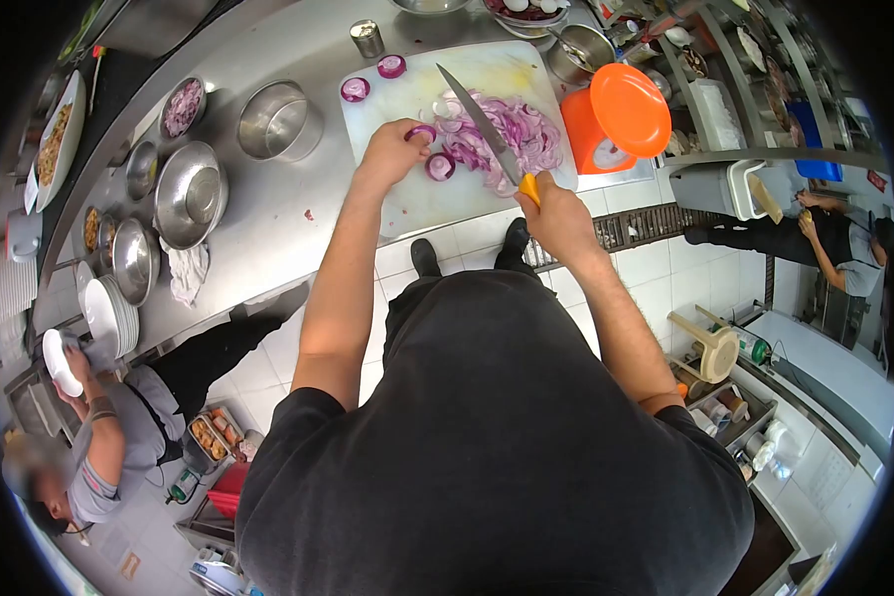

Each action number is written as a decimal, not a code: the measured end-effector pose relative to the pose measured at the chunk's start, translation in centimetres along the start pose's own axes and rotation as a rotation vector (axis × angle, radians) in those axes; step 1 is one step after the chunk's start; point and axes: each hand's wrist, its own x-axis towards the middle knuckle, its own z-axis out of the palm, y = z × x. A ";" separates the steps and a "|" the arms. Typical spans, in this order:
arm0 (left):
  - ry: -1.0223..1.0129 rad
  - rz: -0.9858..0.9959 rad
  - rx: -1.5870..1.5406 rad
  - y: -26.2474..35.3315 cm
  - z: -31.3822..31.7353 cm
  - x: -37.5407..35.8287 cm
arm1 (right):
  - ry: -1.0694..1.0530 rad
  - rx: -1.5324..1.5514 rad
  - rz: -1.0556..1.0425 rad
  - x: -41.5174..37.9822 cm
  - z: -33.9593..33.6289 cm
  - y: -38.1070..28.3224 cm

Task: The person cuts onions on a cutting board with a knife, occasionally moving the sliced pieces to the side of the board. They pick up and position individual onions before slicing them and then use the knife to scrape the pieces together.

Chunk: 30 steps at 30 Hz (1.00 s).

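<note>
My right hand is wrapped round the yellow handle of a knife, whose blade points up and left over the white cutting board. Beneath and beside the blade lies a pile of sliced red onion. At the pile's left side, my left hand has its fingers closed on a purple-edged onion piece. Just below those fingers an onion piece rests on the board. Two more cut onion pieces, one upper and one lower, sit near its upper left corner.
An orange scale stands against the board's right side. Metal bowls and a pot are on the steel counter at left. One person holds a white dish at lower left; another is at far right.
</note>
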 end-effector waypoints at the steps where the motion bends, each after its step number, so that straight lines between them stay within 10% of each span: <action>1: 0.010 -0.008 -0.036 0.2 -0.2 -0.5 | 0.000 0.010 -0.011 0.0 0.1 0.0; 15: 0.003 0.027 -0.267 -1.5 -1.0 -7.2 | -0.119 0.084 -0.150 -0.2 2.6 -2.3; 30: 0.357 0.230 0.493 -4.3 3.0 -7.7 | -0.223 -0.071 -0.141 -0.5 4.8 -2.9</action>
